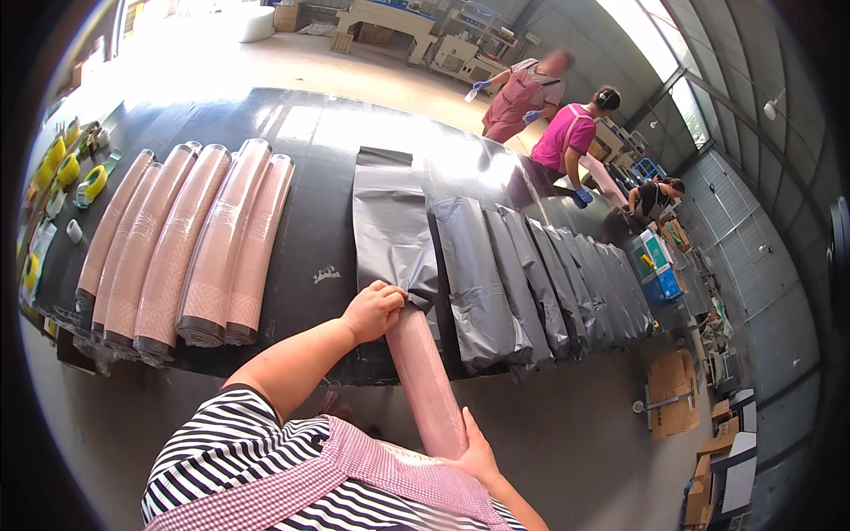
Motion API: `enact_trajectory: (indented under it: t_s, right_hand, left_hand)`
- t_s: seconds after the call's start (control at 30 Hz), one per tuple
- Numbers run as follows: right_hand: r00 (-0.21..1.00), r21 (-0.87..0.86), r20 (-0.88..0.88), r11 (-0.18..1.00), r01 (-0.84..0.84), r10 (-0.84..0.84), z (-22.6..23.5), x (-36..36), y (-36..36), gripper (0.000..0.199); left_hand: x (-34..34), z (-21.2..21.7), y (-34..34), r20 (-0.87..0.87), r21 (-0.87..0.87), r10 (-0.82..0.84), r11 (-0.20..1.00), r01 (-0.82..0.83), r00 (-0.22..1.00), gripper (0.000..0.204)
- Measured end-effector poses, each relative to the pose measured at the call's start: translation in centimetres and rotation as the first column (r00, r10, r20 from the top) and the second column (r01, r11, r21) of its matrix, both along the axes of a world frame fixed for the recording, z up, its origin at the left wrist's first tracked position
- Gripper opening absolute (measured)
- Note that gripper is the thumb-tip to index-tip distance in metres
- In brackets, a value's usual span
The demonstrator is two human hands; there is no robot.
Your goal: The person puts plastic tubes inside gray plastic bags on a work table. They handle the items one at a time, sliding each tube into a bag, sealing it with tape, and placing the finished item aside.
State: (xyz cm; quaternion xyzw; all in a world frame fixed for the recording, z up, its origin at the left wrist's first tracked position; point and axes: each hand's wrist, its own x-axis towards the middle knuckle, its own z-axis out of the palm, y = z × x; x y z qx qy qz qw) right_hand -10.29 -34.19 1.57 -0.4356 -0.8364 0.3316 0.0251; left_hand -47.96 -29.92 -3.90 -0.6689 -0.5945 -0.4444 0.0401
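Observation:
A pink rolled mat point(423, 376) slants from my body up to the table edge, its far end inside the mouth of a grey plastic bag point(390, 221). My left hand point(376, 310) is closed on the bag's mouth, pinching the plastic beside the roll. At the roll's near end, my right hand point(476, 453) holds it from the right side, fingers lying along it. The bag lies flat on the dark table point(314, 195), and the part of the mat within it is hidden.
Several pink rolled mats in clear film point(181, 252) lie to the left. Several filled grey bags point(482, 283) lie in a row to the right. Tape rolls point(91, 186) sit at the far left. Co-workers point(567, 142) stand across the table. Flattened cardboard point(671, 394) is on the floor.

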Motion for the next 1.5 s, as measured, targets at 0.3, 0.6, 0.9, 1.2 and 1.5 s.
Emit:
enact_trajectory:
  t_s: [0.3,0.6,0.9,1.2,1.5]
  right_hand:
    - [0.967,-0.209,-0.219,0.975,0.08,-0.127,-1.2,-9.4,3.8,0.117]
    - [0.994,-0.292,-0.061,0.954,0.066,-0.088,-1.8,-14.4,6.0,0.081]
    - [0.97,0.32,-0.188,0.944,-0.086,0.152,-8.3,-22.3,22.1,0.115]
    - [0.98,0.301,-0.084,0.942,-0.15,0.183,-9.8,-31.6,31.2,0.031]
    - [0.722,-0.356,0.115,0.707,-0.611,0.682,-5.8,-16.7,20.3,0.031]
  left_hand:
    - [-3.4,-3.1,5.0,0.208,-0.071,0.253,0.967,-0.243,0.945,0.011]
    - [-7.8,-6.1,7.7,0.299,-0.172,0.266,0.96,-0.223,0.916,0.012]
    - [-6.9,-5.7,6.6,0.297,-0.191,0.256,0.96,-0.205,0.92,0.015]
    - [-6.1,-4.6,6.6,0.369,-0.191,0.403,0.915,-0.356,0.838,0.006]
    - [1.6,-0.4,-5.0,0.524,-0.501,0.093,0.838,0.218,0.847,0.003]
